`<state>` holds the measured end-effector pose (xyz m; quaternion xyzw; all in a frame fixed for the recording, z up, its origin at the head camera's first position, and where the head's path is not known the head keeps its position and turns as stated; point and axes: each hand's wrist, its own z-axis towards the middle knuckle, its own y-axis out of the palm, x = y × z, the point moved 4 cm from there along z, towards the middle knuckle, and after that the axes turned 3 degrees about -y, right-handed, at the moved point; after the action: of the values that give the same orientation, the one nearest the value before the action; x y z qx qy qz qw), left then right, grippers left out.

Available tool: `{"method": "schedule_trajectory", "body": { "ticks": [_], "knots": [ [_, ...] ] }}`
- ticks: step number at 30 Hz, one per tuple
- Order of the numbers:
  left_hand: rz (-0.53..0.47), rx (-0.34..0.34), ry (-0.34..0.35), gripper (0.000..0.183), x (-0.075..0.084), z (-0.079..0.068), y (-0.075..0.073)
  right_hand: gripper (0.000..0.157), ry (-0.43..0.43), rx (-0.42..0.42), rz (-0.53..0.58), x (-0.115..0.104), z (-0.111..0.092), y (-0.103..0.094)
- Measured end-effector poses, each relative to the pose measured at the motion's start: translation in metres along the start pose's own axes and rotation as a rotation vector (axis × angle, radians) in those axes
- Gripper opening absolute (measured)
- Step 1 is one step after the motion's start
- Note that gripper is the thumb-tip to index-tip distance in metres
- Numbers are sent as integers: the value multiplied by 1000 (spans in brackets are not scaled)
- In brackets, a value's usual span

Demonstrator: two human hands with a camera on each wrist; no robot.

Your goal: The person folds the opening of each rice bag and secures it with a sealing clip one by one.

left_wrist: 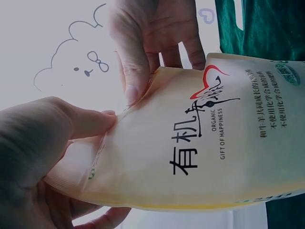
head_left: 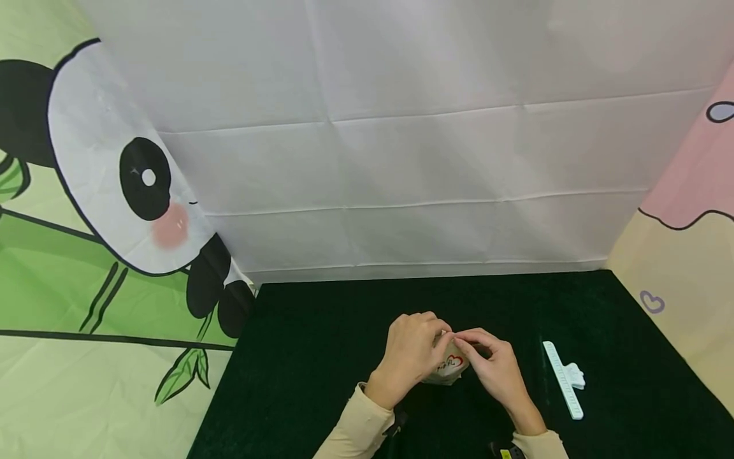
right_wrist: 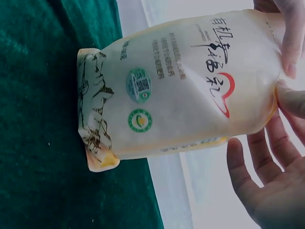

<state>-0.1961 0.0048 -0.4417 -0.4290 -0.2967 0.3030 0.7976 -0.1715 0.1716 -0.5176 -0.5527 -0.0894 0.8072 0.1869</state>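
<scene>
A cream-coloured food bag stands upright on the dark green table, its front printed with Chinese characters and a red heart. My left hand pinches the top edge of the bag between thumb and fingers. Opposite it, my right hand pinches the same edge on the right side. In the left wrist view the two thumbs lie close together along the bag's creased top. The bag shows its wider bottom end on the green cloth in the right wrist view, while the right hand's lower fingers spread beside it.
A pale bag-sealing clip with a long bar lies to the right of my right hand. The table is covered in dark green cloth. A white sheet hangs behind it, with printed cartoon curtains at both sides.
</scene>
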Motion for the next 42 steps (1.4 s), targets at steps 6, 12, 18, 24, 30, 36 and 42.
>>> {"method": "schedule_trajectory", "body": {
  "ticks": [6, 12, 18, 24, 30, 36, 42],
  "knots": [
    [-21, 14, -2, 15, -1, 1, -1, 12, 22, -7, 3, 0, 0, 0],
    [5, -7, 4, 14, 1, 3, 0, 11, 37, 22, 2, -1, -1, 2],
    [95, -47, 41, 15, 6, 7, -2, 10, 17, 64, -5, 0, -2, 4],
    [128, -70, 51, 14, 7, 6, -1, 10, 3, 92, -9, -1, -2, 7],
    [122, -51, 62, 14, 7, 6, -1, 9, 22, 96, 8, 0, -3, 7],
    [109, -41, 75, 12, 5, 6, 0, 9, 41, 95, 30, 3, -5, 6],
    [123, -34, 79, 13, 6, 6, 0, 9, 48, 109, 39, 5, -6, 6]
  ]
}}
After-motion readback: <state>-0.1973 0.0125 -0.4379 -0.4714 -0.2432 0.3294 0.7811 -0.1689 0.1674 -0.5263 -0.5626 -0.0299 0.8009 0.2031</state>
